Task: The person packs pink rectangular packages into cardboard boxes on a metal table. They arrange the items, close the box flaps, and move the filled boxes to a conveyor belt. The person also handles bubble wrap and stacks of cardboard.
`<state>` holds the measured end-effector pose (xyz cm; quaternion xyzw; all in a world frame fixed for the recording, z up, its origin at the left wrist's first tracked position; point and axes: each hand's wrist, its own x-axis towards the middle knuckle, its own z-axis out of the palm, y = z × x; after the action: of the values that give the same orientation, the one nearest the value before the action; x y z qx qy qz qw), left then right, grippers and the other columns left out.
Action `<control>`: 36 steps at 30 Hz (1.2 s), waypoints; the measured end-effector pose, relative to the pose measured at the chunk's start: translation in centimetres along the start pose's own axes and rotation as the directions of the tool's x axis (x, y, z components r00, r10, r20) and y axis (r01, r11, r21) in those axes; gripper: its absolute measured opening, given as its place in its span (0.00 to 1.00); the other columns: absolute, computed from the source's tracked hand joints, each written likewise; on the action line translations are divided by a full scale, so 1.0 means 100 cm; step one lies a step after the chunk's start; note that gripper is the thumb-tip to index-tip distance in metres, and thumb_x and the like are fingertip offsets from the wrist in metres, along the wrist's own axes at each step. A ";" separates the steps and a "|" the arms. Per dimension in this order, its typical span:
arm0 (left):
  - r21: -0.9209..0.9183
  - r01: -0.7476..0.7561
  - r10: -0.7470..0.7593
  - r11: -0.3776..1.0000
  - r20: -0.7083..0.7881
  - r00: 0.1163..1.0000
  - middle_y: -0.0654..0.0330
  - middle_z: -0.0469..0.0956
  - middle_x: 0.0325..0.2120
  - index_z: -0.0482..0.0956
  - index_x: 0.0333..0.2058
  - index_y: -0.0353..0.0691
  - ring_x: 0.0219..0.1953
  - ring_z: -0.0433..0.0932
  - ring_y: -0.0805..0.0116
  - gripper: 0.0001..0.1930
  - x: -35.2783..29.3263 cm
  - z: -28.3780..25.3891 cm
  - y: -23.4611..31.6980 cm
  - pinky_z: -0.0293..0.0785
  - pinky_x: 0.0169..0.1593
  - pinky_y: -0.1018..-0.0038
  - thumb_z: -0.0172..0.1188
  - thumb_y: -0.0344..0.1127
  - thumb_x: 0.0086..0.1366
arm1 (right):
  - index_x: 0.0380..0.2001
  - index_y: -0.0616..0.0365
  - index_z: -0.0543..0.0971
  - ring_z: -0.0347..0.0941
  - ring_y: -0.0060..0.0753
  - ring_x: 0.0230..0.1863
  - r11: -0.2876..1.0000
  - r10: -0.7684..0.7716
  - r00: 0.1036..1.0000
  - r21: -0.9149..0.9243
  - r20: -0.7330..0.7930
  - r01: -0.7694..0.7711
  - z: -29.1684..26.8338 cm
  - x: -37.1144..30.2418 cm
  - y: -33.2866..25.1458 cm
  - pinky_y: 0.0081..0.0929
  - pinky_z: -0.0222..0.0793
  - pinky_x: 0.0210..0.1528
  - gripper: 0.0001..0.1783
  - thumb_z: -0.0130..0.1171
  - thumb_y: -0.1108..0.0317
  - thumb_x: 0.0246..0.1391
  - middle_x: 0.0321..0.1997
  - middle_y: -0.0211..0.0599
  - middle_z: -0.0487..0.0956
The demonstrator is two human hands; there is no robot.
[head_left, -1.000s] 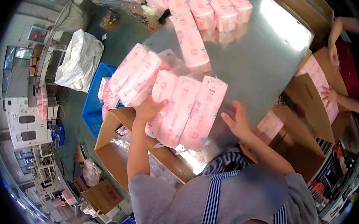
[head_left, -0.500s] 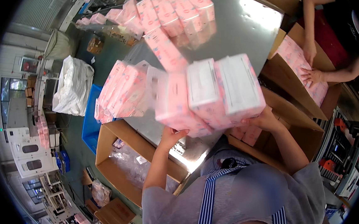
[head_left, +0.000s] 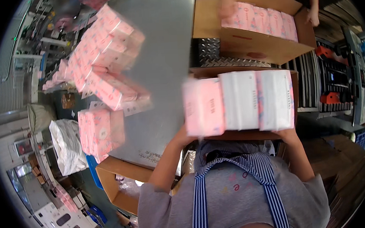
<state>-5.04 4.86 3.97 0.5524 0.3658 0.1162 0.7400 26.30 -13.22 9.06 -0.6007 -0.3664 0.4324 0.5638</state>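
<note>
Between both hands I carry a row of pink-and-white soft tissue packs (head_left: 239, 102), their tops facing up. My left hand (head_left: 187, 134) grips the left end, its fingers mostly hidden behind the packs. At the lower right corner, my right hand (head_left: 288, 134) is closed on the same row, its fingertips also out of sight. Directly beneath the packs lies an open cardboard box (head_left: 251, 136); the packs cover most of its inside.
Stacked pink tissue packs (head_left: 101, 47) stand on the metal table (head_left: 162, 73), with more packs (head_left: 101, 130) at its near left. Ahead right, another person's hands touch a carton (head_left: 262, 49) filled with packs. A cardboard box (head_left: 104, 178) holding clear plastic sits lower left.
My view and body have turned right. The tissue packs have moved from over the table edge to over the cardboard box. The other person's hands have left the tops of the packs.
</note>
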 end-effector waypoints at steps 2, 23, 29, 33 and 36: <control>0.006 0.006 -0.007 1.000 0.249 0.968 0.57 0.72 0.50 0.68 0.54 0.35 0.52 0.69 0.67 0.29 0.044 0.034 0.012 0.67 0.54 0.71 0.67 0.35 0.54 | 0.61 0.62 0.58 0.67 0.35 0.58 0.954 0.226 0.969 0.223 -0.096 -0.201 -0.032 -0.013 0.009 0.35 0.64 0.59 0.45 0.70 0.59 0.43 0.57 0.43 0.70; 0.142 0.097 0.143 0.985 -0.990 0.005 0.61 0.76 0.39 0.75 0.44 0.34 0.42 0.72 0.73 0.12 -0.169 -0.027 -0.103 0.68 0.47 0.77 0.54 0.26 0.61 | 0.51 0.49 0.71 0.63 0.46 0.57 0.286 0.139 0.955 -0.934 0.263 0.215 0.004 0.086 0.194 0.45 0.61 0.58 0.20 0.49 0.69 0.53 0.53 0.42 0.69; -0.276 0.457 -0.155 0.845 -0.946 -0.285 0.53 0.75 0.42 0.71 0.48 0.32 0.43 0.74 0.66 0.22 -0.351 -0.068 -0.220 0.71 0.46 0.72 0.62 0.31 0.55 | 0.47 0.53 0.75 0.63 0.45 0.59 0.316 0.187 0.917 -0.906 0.352 0.283 0.007 0.106 0.265 0.43 0.56 0.61 0.21 0.55 0.69 0.46 0.55 0.41 0.70; -0.640 0.519 -0.666 0.567 -0.727 -0.168 0.48 0.66 0.58 0.60 0.60 0.37 0.58 0.66 0.56 0.38 -0.388 -0.068 -0.308 0.69 0.53 0.60 0.66 0.39 0.53 | 0.40 0.55 0.79 0.70 0.46 0.51 0.324 0.322 0.920 -0.939 0.225 0.116 0.020 0.116 0.223 0.38 0.66 0.54 0.19 0.60 0.64 0.42 0.46 0.44 0.77; -0.446 0.686 -0.700 0.575 -0.702 0.131 0.50 0.68 0.56 0.62 0.59 0.37 0.56 0.68 0.55 0.33 -0.349 -0.053 -0.339 0.69 0.52 0.59 0.64 0.39 0.55 | 0.37 0.58 0.80 0.74 0.52 0.43 0.193 0.470 0.863 -0.976 0.184 0.103 0.016 0.097 0.222 0.41 0.69 0.47 0.14 0.54 0.64 0.49 0.41 0.50 0.78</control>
<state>-41.12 -23.67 -12.87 0.1866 0.8775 0.0095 0.4416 27.23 -5.78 -14.01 -0.7403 -0.5944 0.2989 -0.0964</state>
